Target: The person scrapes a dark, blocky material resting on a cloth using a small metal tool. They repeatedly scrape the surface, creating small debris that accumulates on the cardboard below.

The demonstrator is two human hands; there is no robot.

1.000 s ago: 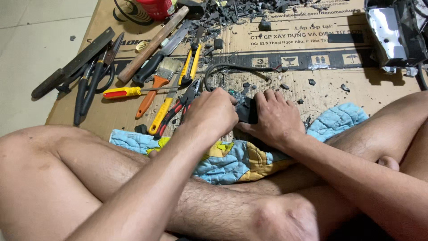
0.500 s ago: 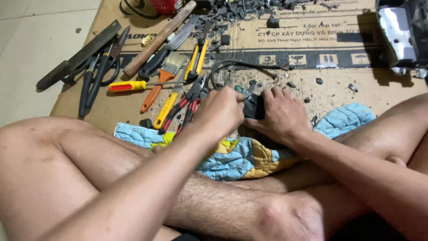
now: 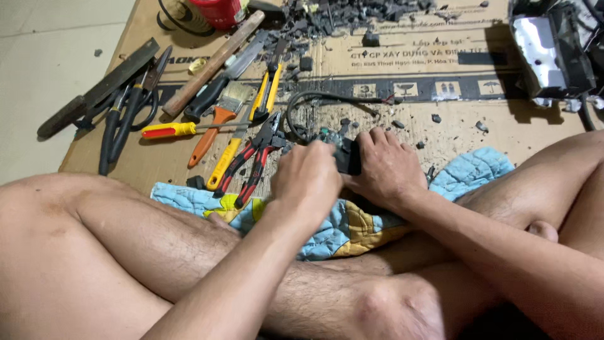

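Observation:
I sit cross-legged, with both hands meeting over a patchwork cloth [image 3: 352, 230] that lies on my legs and on the cardboard. My right hand [image 3: 389, 169] grips a small black device [image 3: 349, 157] from the right. My left hand [image 3: 308, 182] is curled in a fist around the device's left end, and its fingers hide what lies beneath them. A black cable [image 3: 301, 104] loops away from the device toward the back. Black crumbs lie scattered around my hands.
On the cardboard sheet [image 3: 402, 66] to the left lie red-handled pliers [image 3: 251, 165], a yellow-handled screwdriver [image 3: 168, 130], an orange-handled brush [image 3: 217, 123], scissors [image 3: 126, 116], a wooden handle [image 3: 211, 63] and a file [image 3: 94, 88]. Black debris [image 3: 352, 12] is heaped at the back. A dismantled metal unit [image 3: 550, 53] sits far right.
Both hands stay on the black device. My left hand has shifted slightly across its left end, and the view has moved a little.

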